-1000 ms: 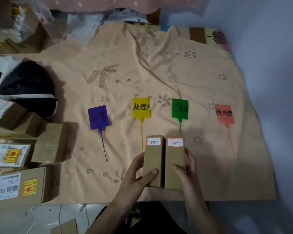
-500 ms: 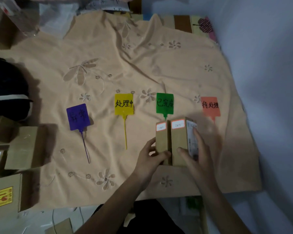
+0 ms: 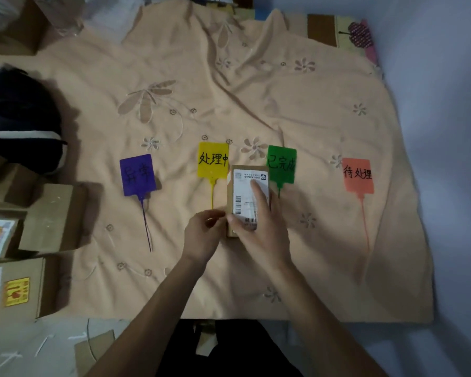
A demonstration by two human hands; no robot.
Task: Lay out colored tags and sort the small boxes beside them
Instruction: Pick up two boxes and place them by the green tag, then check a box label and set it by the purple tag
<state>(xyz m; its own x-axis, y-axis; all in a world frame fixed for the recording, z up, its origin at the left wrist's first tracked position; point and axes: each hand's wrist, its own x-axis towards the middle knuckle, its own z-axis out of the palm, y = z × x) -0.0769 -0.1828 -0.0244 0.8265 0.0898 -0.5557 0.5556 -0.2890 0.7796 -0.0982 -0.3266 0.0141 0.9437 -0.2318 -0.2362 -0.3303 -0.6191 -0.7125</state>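
Four tags lie in a row on the peach cloth [image 3: 229, 91]: a purple tag [image 3: 138, 175], a yellow tag [image 3: 212, 160], a green tag [image 3: 282, 164] and an orange tag [image 3: 358, 175]. Between the yellow and green tags a small cardboard box [image 3: 241, 197] lies with its white shipping label facing up. My right hand [image 3: 259, 227] rests on top of it, fingers spread over the label. My left hand [image 3: 204, 235] touches the box's left edge with curled fingers. Whether a second box lies under or behind this one is hidden.
Several more cardboard boxes [image 3: 52, 216] with labels are stacked at the left edge. A black and white garment [image 3: 19, 123] lies at the far left. A pale wall [image 3: 446, 131] borders the cloth on the right. The cloth's front edge is just before my body.
The two upright boxes went from below the tags up to between the yellow and green tags. They were tipped over, so a white shipping label now faces up under my right hand.
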